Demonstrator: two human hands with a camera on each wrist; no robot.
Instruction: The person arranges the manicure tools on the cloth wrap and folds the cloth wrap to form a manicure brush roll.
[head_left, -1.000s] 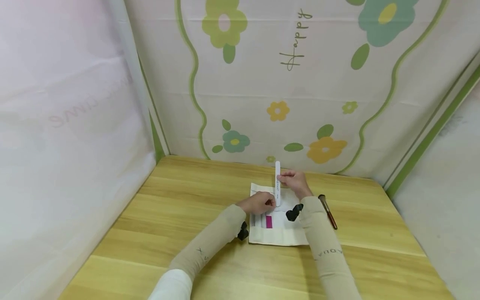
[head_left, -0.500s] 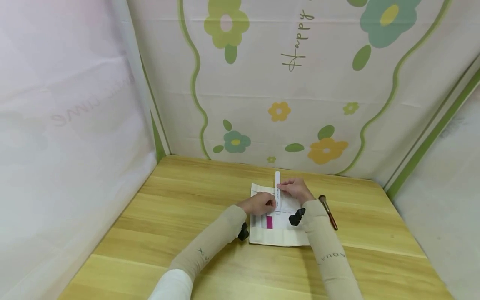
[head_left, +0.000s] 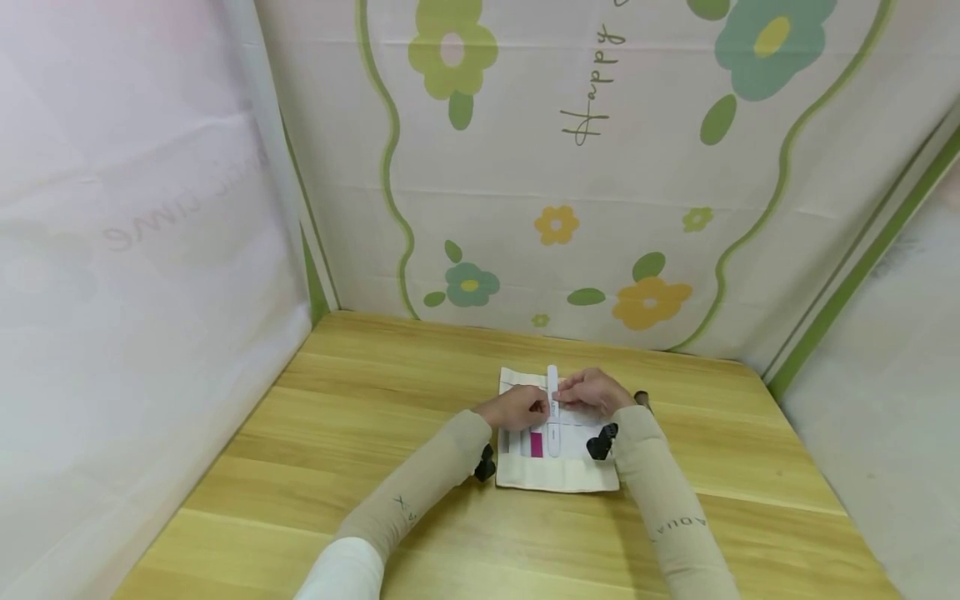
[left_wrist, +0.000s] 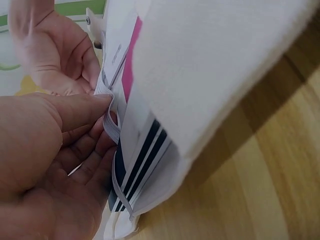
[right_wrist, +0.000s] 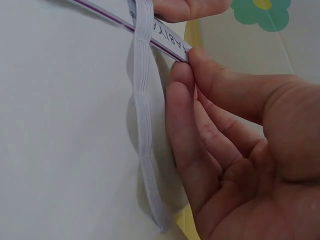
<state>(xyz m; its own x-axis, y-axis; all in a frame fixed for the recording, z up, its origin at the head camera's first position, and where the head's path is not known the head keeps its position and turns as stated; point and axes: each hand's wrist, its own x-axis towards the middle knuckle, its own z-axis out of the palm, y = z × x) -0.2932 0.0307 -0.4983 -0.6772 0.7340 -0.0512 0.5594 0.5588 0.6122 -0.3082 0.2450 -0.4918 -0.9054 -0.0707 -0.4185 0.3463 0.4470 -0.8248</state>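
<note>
A white nail file (head_left: 553,437) lies lengthwise on the open cream cloth case (head_left: 558,475), passing under its white elastic band (right_wrist: 142,95). My right hand (head_left: 597,392) pinches the file's far part between thumb and fingertips; in the right wrist view the printed end of the nail file (right_wrist: 172,42) shows at the fingertips. My left hand (head_left: 517,408) pinches the elastic band (left_wrist: 111,127) between thumb and fingers, beside the file. Left of the file, flat pieces with a magenta patch (head_left: 536,444) and dark stripes (left_wrist: 145,157) sit in the case, partly hidden by my left hand.
A makeup brush (head_left: 642,401) lies on the wooden table (head_left: 390,392) to the right of the case, mostly hidden by my right sleeve. A flower-print curtain (head_left: 517,183) rises at the table's back edge, with pale curtains on both sides.
My right hand has moved toward me, sliding the nail file down through the elastic band into the case. My left hand has stayed in place. The right sleeve now covers most of the brush.
</note>
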